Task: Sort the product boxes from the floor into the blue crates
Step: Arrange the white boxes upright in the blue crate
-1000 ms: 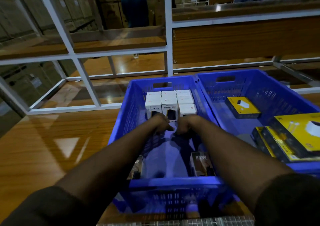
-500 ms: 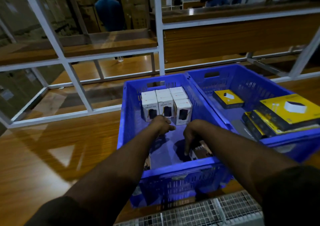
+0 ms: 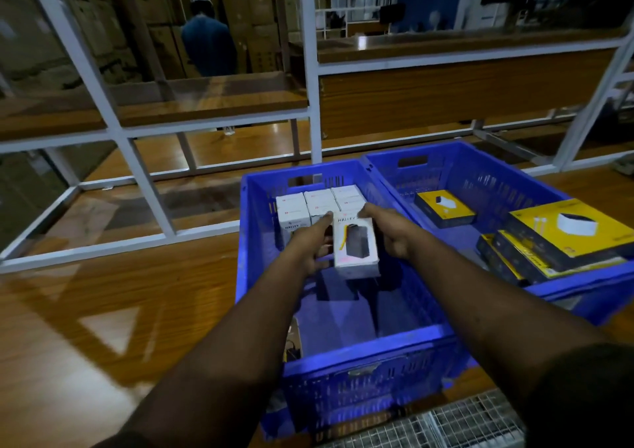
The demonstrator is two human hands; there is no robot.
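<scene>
Head view. Both hands reach into the near blue crate (image 3: 363, 348), which stands on a glossy wooden shelf board (image 3: 103, 310). The left hand (image 3: 310, 241) and right hand (image 3: 391, 231) hold one white product box (image 3: 355, 247) between them, upright and raised above the crate floor; the left fingers lie extended along its left face, the right fingers curl around its right side, with one fingertip at the top edge. The box front shows a dark window and part of the word "HALLEY".

Behind it, a block of matching white boxes (image 3: 310, 205) stands packed against the crate's far wall, in three columns; the held box is just in front of the right column, whether touching cannot be told. The near half of the crate floor lies open, save for a dark item (image 3: 293, 348) at the near left corner, too dim to name.

A second blue crate (image 3: 456, 173) adjoins on the right, rims touching. It contains one small yellow box (image 3: 444, 207) lying flat near the far wall and a stack of larger yellow boxes (image 3: 566, 241) at the near right wall; bare floor shows between them.

White shelf frame uprights (image 3: 308, 70) rise behind both crates. A wire grid (image 3: 446, 423) runs along the bottom edge. A person in blue (image 3: 209, 42) stands well beyond.
</scene>
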